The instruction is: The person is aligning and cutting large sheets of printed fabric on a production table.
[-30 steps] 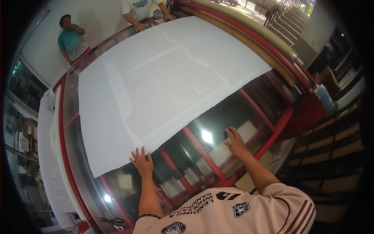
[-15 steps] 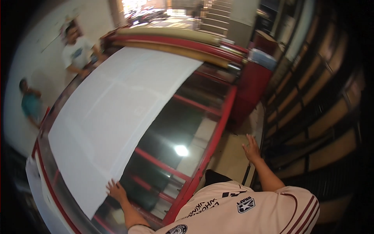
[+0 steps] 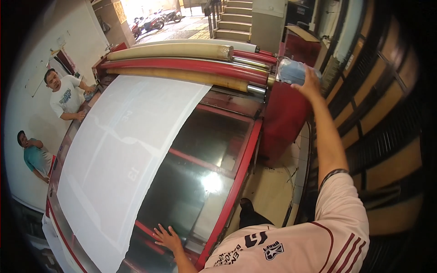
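A long white sheet (image 3: 123, 150) runs lengthwise over the glass-topped, red-framed machine table, its far end at the rollers. Faint pale shapes show on it. My left hand (image 3: 168, 239) has its fingers spread, just right of the sheet's near edge, over the glass and a red crossbar (image 3: 148, 229). Whether it touches the surface, I cannot tell. Out at the far right, my right hand (image 3: 310, 85) is at a blue-grey wrapped bundle (image 3: 291, 71) on the red end housing (image 3: 287, 116). Its thumb and fingers are apart, not wrapped round the bundle.
Red roller (image 3: 182, 68) and beige roller (image 3: 173, 52) span the table's far end. Two people stand along the left side, one in a white shirt (image 3: 68, 98), one in teal (image 3: 36, 157). A dark slatted shutter (image 3: 364, 136) rises at right; stairs (image 3: 233, 20) lie beyond.
My right hand has gone forward from beside the table to the bundle. My left hand has left the sheet's edge and moved right. My view has shifted, and the person in white has raised their head.
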Tool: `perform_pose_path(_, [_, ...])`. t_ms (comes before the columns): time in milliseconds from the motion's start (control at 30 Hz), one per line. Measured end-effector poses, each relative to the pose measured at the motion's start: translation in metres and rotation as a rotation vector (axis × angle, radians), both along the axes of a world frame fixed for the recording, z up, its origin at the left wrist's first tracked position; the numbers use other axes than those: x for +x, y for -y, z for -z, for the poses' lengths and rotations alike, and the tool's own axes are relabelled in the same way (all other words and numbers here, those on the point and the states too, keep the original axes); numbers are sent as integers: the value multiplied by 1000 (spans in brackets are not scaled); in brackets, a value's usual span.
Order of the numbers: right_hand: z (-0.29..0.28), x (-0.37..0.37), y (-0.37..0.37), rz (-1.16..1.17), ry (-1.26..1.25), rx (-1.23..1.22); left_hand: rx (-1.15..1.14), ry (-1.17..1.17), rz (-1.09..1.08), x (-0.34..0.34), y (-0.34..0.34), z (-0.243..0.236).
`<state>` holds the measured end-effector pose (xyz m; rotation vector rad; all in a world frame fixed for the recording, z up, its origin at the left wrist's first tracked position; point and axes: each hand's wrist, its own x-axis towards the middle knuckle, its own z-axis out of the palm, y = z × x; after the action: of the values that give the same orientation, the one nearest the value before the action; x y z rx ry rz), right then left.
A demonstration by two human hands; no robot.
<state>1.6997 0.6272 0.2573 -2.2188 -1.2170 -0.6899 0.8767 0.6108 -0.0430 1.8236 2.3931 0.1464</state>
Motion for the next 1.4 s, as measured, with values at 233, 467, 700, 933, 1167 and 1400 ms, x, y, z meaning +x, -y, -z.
perform_pose_path(233, [13, 231, -79, -178, -296, -585, 97, 43, 103, -4, 0, -19])
perform_pose_path(467, [34, 263, -53, 52, -31, -620, 161, -42, -65, -87, -43, -14])
perform_pose_path(700, [7, -28, -8, 72, 18, -384, 191, -132, -170, -214, -97, -28])
perform_pose_path(933, [51, -387, -61, -191, -596, -477, 282, 6, -60, -279, -77, 1])
perform_pose_path(1167, [67, -770, -226, -738, -454, -689, 322, 110, -140, -284, -72, -13])
perform_pose_path(1400, [85, -1081, -353, -994, -189, -934, 296, 174, -178, -286, -73, -18])
